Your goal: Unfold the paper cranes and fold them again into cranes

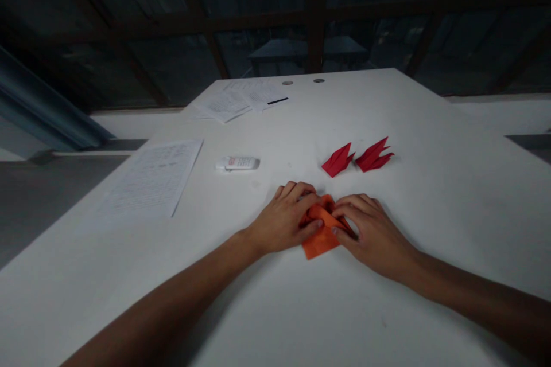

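An orange paper (321,242), partly folded, lies on the white table with a raised flap across its middle. My left hand (287,217) grips its left side, thumb on the paper and fingers curled at the upper edge. On the right side, my right hand (369,234) pinches the raised fold between thumb and fingers. Parts of the paper are hidden under the fingers of both hands. Just beyond the hands stand two red folded paper shapes, one (338,160) nearer the middle and another (373,156) to its right.
A white tube-like object (238,163) lies left of centre on the table (258,321). Printed sheets (148,180) are at the left, and more papers (228,100) with a black strip (278,101) lie at the far left. Dark windows stand behind the table.
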The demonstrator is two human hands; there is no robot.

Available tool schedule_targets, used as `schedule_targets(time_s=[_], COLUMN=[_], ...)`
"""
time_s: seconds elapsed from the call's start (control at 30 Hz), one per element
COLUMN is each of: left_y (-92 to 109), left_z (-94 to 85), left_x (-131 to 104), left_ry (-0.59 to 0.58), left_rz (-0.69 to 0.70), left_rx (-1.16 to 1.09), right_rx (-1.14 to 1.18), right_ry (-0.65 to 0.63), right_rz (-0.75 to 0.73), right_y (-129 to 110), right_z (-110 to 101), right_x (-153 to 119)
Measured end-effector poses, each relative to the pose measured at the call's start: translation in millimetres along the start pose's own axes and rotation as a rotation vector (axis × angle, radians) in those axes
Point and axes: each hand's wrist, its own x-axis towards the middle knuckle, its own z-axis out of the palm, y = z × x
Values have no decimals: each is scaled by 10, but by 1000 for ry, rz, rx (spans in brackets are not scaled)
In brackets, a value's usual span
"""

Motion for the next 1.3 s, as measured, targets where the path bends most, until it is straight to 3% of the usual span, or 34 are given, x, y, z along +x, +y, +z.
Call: schedule_targets(time_s=[0.67,0.97,1.3], left_y=[-45,-48,-30], left_z=[29,54,24], left_x=[-6,-19,21], left_ry=[72,183,29], left_rz=[22,145,93], left_rx=[-56,109,74], right_rx=[-35,-92,-67], right_ry=[-2,-3,13], right_rz=[-32,-18,-15], right_y=[-29,-3,-13], right_z=[-33,10,-3], right_x=[3,-11,-10])
